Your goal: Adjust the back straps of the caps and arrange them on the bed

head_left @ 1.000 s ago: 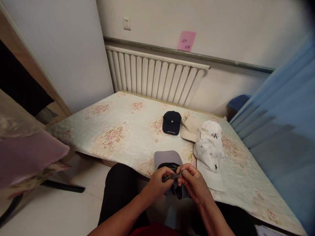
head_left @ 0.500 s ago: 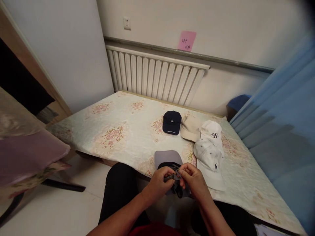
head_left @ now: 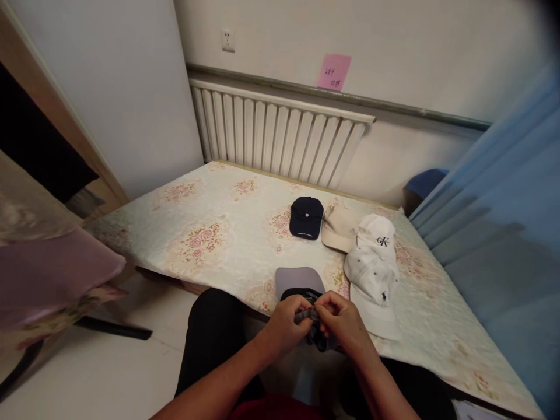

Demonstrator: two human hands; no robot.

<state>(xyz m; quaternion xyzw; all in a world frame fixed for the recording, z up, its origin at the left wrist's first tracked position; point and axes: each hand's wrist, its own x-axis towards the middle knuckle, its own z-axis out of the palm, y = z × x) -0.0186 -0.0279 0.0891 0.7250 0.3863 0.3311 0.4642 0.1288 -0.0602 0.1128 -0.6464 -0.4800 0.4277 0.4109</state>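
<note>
A grey cap (head_left: 299, 279) lies upside down at the near edge of the table, its brim pointing away from me and its dark inside partly showing. My left hand (head_left: 287, 319) pinches the grey strap at the back of this cap. Close beside it, my right hand (head_left: 343, 321) pinches the same strap, thumb and fingers pressed together. The fingers hide most of the strap's fastening. Beyond the hands sit a navy cap (head_left: 307, 218), a beige cap (head_left: 339, 226), a white cap (head_left: 376, 232) with dark letters, and a pale cap (head_left: 371, 286) with a small dark emblem.
The caps rest on a table with a floral cover (head_left: 236, 239). A white radiator (head_left: 280, 137) runs along the wall behind it. A blue curtain (head_left: 494, 216) hangs at the right, and a cloth-draped chair (head_left: 56, 274) stands at the left.
My right hand has shifted slightly left, its fingertips now closer to the left hand's at the strap. The other caps have stayed where they were.
</note>
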